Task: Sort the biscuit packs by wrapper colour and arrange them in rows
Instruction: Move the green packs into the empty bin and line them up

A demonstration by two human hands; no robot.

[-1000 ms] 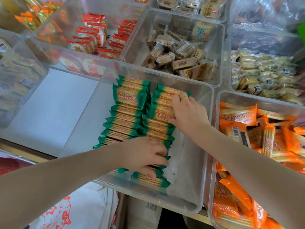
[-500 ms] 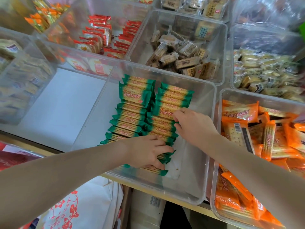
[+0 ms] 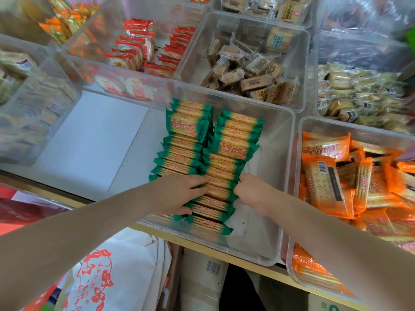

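Left hand (image 3: 179, 194) lay flat, fingers spread, pressing the green packs (image 3: 215, 194); right hand (image 3: 251, 194) pinched their right ends, packs' long axes running straight between both hands, rows extending away.

The left hand (image 3: 177, 194) hides the near green packs (image 3: 188, 144); far bins (image 3: 27, 104) blur.

Green-edged biscuit packs (image 3: 233, 142) lie overlapped in two adjacent rows inside a clear bin (image 3: 276, 176).
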